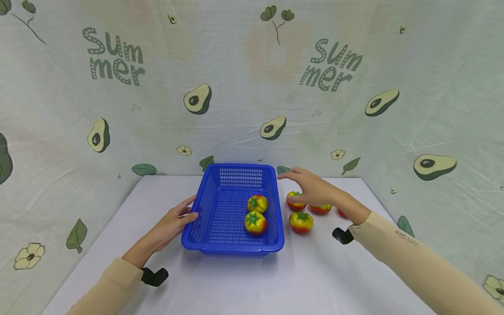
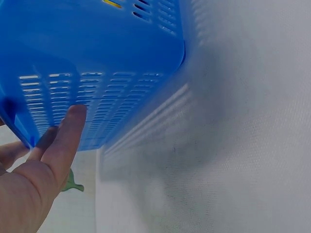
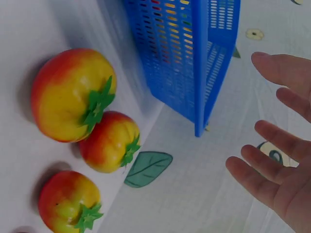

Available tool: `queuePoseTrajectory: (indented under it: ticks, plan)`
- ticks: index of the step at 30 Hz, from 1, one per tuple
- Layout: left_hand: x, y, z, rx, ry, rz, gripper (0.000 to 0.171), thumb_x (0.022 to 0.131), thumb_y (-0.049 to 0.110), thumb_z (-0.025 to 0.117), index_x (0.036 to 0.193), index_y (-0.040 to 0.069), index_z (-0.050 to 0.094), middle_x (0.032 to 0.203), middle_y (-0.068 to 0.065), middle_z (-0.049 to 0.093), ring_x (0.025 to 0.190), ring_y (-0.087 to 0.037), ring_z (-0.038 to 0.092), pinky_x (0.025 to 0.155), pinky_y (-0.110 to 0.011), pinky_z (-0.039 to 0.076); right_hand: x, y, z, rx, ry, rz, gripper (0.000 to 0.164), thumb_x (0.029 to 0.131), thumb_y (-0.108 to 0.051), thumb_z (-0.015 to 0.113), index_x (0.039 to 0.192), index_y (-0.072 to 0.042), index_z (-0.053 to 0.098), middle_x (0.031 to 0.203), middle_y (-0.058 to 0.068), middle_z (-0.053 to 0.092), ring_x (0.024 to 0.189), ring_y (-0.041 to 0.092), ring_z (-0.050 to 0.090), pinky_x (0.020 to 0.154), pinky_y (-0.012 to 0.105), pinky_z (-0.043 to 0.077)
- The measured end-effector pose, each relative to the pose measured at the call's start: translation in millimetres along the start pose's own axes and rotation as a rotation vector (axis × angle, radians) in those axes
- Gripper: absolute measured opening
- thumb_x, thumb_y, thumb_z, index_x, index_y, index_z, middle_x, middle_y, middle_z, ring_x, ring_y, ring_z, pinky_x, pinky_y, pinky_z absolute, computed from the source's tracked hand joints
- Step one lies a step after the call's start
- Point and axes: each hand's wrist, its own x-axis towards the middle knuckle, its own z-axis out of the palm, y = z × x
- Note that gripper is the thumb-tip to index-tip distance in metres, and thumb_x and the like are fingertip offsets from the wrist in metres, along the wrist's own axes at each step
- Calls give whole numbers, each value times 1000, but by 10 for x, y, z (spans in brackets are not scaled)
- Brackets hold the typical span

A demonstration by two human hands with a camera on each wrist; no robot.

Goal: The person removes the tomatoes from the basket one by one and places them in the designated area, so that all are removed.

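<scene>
My left hand (image 1: 175,221) grips the left rim of a blue plastic basket (image 1: 232,253), with a finger against its slotted outer wall in the left wrist view. Inside the basket, toward its right side, lie two red-and-yellow tomatoes (image 1: 256,223) with green leafy tops. My right hand (image 1: 315,188) is just past the basket's right rim, fingers spread and holding nothing. Below and around it on the table are several more tomatoes (image 1: 301,222), partly covered by the hand and forearm in the head view. The right wrist view shows three of these tomatoes (image 3: 73,94) plainly.
The white table (image 1: 244,284) runs back to a hanging cloth (image 1: 236,57) printed with avocados, leaves and flowers, which also closes off both sides. A red tomato (image 1: 341,213) shows partly beside the right forearm. Black wrist devices (image 1: 154,277) sit at both sleeves.
</scene>
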Motion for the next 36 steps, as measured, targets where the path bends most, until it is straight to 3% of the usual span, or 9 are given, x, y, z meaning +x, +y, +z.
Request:
queuePoseTrajectory:
  ticks: [8,18,36]
  plan:
    - [-4,-3,3,0,-2,5,77,111,30,59,172,15,14,157,-30,39,137,-45,53,112,-57,50,368,-183,69,-7,-81,-124,66,92,-18,86,151,-15,58,147,17,56,136,37,53,113,59,48]
    - [9,-23,11,-3,3,-5,77,111,30,59,172,16,15,157,-29,39,137,-45,54,111,-56,51,668,-238,256,57,-197,-109,67,93,-14,83,154,-19,55,153,14,49,141,34,49,116,54,48]
    - [1,-30,3,1,10,-8,78,110,31,60,172,17,15,159,-29,38,139,-47,51,113,-60,48,940,-122,568,37,-270,-96,59,93,-11,83,147,-21,63,153,13,52,144,34,46,116,55,48]
